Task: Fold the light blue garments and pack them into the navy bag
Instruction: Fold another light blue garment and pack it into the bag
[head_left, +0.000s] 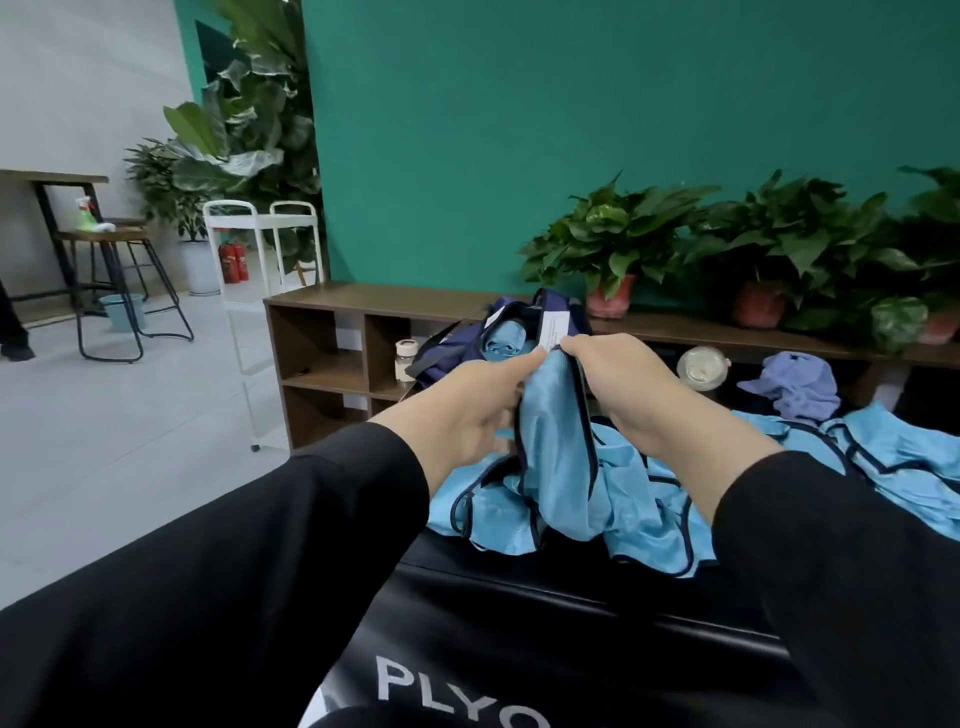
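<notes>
A light blue garment with navy trim (558, 457) hangs bunched between my hands above a black padded surface (545, 597). My left hand (467, 410) grips its upper edge from the left. My right hand (618, 384) pinches the same top edge from the right, next to a white label. Behind my hands stands the navy bag (467, 348), open, with light blue cloth (501, 340) showing inside. More light blue garments (883, 457) lie spread to the right on the black surface.
A brown cubby shelf (332, 338) runs along the teal wall, holding a small jar (405, 358), a lidded cup (704, 369) and potted plants (613, 249). A purple cap (800, 384) lies at right. A white cart (260, 249) and stools (114, 280) stand at left.
</notes>
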